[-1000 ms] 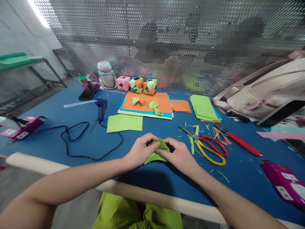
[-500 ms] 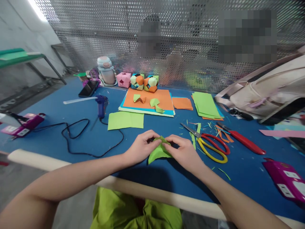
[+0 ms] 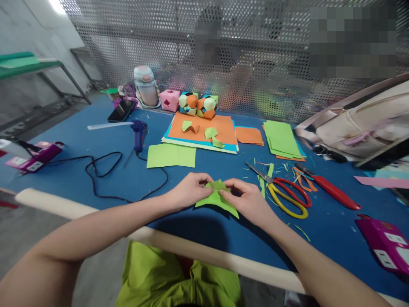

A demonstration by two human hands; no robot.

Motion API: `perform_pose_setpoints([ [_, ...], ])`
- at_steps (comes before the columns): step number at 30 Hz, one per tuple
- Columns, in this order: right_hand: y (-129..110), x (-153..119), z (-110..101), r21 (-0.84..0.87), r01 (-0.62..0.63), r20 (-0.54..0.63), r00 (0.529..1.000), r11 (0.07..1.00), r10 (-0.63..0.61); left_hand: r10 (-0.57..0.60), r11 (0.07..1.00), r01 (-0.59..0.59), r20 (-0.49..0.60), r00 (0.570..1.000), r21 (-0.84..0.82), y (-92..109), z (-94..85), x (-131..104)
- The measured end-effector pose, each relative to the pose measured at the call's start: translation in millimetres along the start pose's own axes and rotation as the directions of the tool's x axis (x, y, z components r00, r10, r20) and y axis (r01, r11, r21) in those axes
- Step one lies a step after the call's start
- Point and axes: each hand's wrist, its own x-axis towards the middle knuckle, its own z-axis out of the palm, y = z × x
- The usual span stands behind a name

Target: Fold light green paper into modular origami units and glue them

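Between my two hands is a creased green paper (image 3: 218, 200), its lower corners flaring out above the blue table. My left hand (image 3: 193, 189) pinches its left side between thumb and fingers. On the right side, my right hand (image 3: 245, 197) grips it the same way; some fingertips are hidden behind the paper. Just right of that hand lie the scissors (image 3: 279, 192), with one red and one yellow handle, near thin green paper strips (image 3: 262, 187). A flat green sheet (image 3: 171, 156) rests on the table beyond my left hand.
A blue glue gun (image 3: 138, 134) with a trailing black cord stands at left. Stacked orange sheets (image 3: 220, 128) carry small folded pieces, before folded paper cubes (image 3: 188, 103). A red-handled cutter (image 3: 337, 192), a green paper stack (image 3: 281, 138) and purple power strips (image 3: 381, 243) sit around.
The green paper has opened out and turned, its lower edge now spreading wider with a corner pointing lower right. Both hands keep their pinch. The view has shifted slightly.
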Motion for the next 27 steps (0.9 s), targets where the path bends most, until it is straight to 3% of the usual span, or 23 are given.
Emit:
perform_pose_setpoints([
  [4,-2,-2,-2,-0.019,0.065,-0.006,0.998,0.998,-0.065,-0.032,0.999,0.032,0.005,0.999,-0.037,4,-0.8,-1],
  [11,-3,-5,-8,0.014,0.283,0.026,0.959,0.959,-0.284,-0.110,0.924,0.150,0.129,0.985,-0.353,16,-6.6,-3],
  [19,-5,-9,-14,-0.130,0.504,0.085,0.864,0.854,-0.497,-0.047,0.983,0.065,0.107,0.993,-0.173,21,-11.4,-8],
  [27,-3,-11,-16,-0.251,0.650,0.154,0.759,0.718,-0.633,-0.093,0.983,0.126,0.232,0.968,-0.131,23,-12.3,-10],
])
